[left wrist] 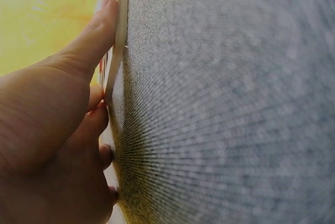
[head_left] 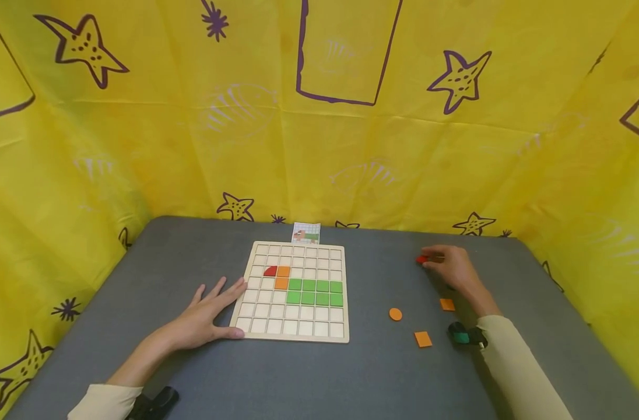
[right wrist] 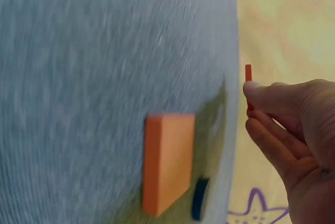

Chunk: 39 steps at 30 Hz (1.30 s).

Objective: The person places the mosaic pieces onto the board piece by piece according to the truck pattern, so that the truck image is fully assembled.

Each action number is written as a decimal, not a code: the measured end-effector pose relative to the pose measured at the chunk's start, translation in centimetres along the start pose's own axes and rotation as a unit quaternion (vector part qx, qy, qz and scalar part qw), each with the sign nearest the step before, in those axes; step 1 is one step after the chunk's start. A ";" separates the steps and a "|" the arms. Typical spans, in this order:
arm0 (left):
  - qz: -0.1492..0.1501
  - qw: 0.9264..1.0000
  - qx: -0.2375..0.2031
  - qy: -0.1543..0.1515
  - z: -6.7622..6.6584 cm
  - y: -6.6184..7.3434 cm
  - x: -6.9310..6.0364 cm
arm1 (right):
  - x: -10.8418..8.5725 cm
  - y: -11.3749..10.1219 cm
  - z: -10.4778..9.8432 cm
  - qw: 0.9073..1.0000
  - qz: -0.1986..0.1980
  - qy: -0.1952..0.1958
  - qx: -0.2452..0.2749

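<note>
My left hand (head_left: 206, 318) lies with spread fingers at the left edge of a wooden grid board (head_left: 288, 336), thumb and fingertips touching its rim. A red rounded piece (head_left: 270, 271), two orange squares (head_left: 281, 283) and two rows of green squares (head_left: 308, 291) sit in the board's cells. To the right of the board, my right hand (head_left: 452, 266) pinches a small flat red piece (right wrist: 248, 73) between thumb and fingers, raised off the table in the right wrist view. The piece's full outline is partly hidden by the fingers.
An orange disc (head_left: 395, 314) and two orange squares (head_left: 422, 339) (head_left: 447, 304) lie on the grey table right of the board. A small dark blue piece (right wrist: 200, 199) shows near my right hand. Behind the board is a picture card (head_left: 306, 233); a yellow curtain (head_left: 277, 146) surrounds the table.
</note>
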<state>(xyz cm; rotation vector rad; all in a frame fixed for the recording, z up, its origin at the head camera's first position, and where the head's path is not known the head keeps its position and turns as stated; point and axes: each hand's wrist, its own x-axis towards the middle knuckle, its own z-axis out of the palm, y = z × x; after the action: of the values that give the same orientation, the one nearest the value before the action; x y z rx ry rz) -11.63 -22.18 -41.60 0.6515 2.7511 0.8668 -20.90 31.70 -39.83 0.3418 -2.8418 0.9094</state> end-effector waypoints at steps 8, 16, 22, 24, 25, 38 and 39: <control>0.005 1.000 -0.003 0.003 -0.2 0.4 0.0 | 0.1 -2.2 0.5 0.999 -0.016 -0.004 0.028; -0.005 1.000 -0.001 0.001 -0.1 0.0 -0.1 | 0.5 -4.4 1.2 0.999 -0.034 -0.004 0.036; -0.005 1.000 0.000 0.001 -0.1 0.0 -0.2 | 0.7 -6.2 1.9 0.997 -0.061 0.002 0.045; -0.004 1.000 0.001 0.000 0.0 0.0 -0.1 | 0.7 -6.8 2.2 0.997 -0.066 0.000 0.050; -0.004 1.000 0.002 0.000 0.0 0.0 -0.1 | 0.7 -7.0 2.4 0.996 -0.066 0.000 0.054; -0.004 1.000 -0.001 -0.002 0.0 0.1 0.0 | 1.0 -10.2 4.9 0.993 -0.083 -0.014 0.083; -0.005 1.000 0.000 -0.002 0.0 0.1 0.0 | 1.0 -10.4 5.1 0.993 -0.085 -0.015 0.081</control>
<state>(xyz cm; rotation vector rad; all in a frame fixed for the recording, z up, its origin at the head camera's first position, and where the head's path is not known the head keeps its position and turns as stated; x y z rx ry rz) -11.58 -22.13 -41.52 0.6373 2.7481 0.8610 -19.56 20.30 -37.93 0.6114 -2.7196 1.1102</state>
